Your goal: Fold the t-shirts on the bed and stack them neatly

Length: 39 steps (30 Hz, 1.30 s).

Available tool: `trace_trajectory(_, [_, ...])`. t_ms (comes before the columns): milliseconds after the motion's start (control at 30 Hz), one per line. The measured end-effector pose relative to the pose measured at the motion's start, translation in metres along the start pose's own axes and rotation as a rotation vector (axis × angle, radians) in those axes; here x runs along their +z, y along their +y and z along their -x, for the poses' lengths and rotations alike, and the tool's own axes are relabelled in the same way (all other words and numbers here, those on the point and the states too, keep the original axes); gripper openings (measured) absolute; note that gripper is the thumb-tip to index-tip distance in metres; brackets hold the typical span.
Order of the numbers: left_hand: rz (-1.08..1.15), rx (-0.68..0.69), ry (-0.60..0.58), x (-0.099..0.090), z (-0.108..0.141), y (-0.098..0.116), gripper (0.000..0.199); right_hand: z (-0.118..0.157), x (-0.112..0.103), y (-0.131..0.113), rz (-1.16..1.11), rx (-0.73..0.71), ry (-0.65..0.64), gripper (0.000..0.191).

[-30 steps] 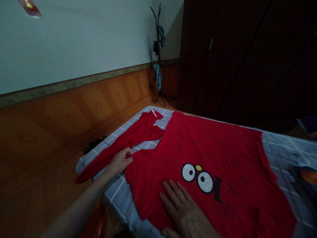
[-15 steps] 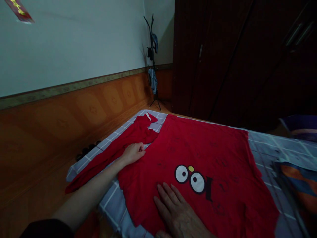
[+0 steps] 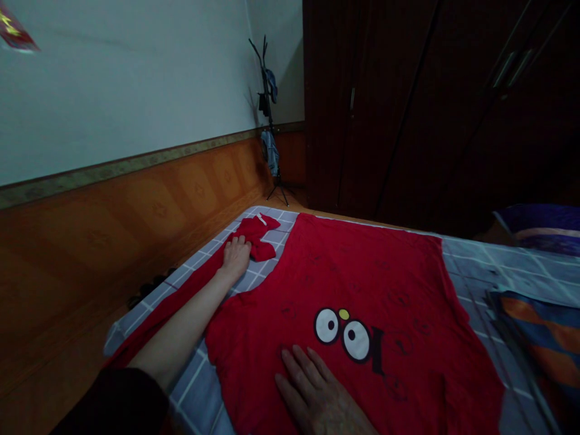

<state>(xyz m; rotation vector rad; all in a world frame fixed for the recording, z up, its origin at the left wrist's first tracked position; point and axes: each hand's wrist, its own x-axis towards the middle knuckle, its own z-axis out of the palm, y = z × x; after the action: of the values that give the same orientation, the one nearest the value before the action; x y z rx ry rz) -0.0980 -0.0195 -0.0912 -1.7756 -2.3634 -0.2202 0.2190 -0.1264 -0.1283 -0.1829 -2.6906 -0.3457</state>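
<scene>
A red T-shirt (image 3: 362,266) lies spread over the bed, printed with two cartoon eyes, a yellow spot and a dark mark. My right hand (image 3: 317,386) rests flat on its near part, fingers stretched out. To the left lies a second red garment (image 3: 252,227), long and narrow, with a white strip at its far end. On that garment my left hand (image 3: 236,257) bends its fingers down over the cloth, closed on it. The fingertips are partly hidden. Between the two red pieces a strip of checked sheet (image 3: 267,273) shows.
An orange and blue cloth (image 3: 539,326) lies at the right of the bed, with a purple item (image 3: 544,220) beyond. A dark wardrobe (image 3: 376,121) stands behind the bed. In the corner is a coat rack (image 3: 267,90) hung with clothes. Dark shoes (image 3: 149,287) sit by the wall.
My left hand has moved from the shirt's left edge, away and left, onto the narrow red garment. The shirt's left edge lies flatter and further from that garment. My right hand stays on the shirt.
</scene>
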Motion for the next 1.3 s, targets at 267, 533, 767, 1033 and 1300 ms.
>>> trace_trajectory(267, [0.230,0.102,-0.003,0.001,0.022,0.021,0.041,-0.001,0.002,0.002,0.050,-0.045,0.004,0.033])
trace_trajectory(533, [0.538,0.172,-0.166,0.017,0.032,0.038,0.018,0.004,0.018,-0.002,0.038,0.000,0.076,0.033])
trace_trajectory(767, [0.577,0.064,-0.179,0.019,0.030,0.032,0.008,0.004,0.016,0.000,0.019,-0.020,0.055,0.035])
trace_trajectory(1033, [0.528,0.061,-0.273,0.012,0.027,0.023,0.019,0.001,0.007,0.001,-0.066,0.003,-0.038,0.042])
trace_trajectory(1300, [0.367,0.097,-0.363,-0.027,0.083,-0.026,0.033,-0.002,-0.027,0.000,-0.364,0.160,-0.201,0.054])
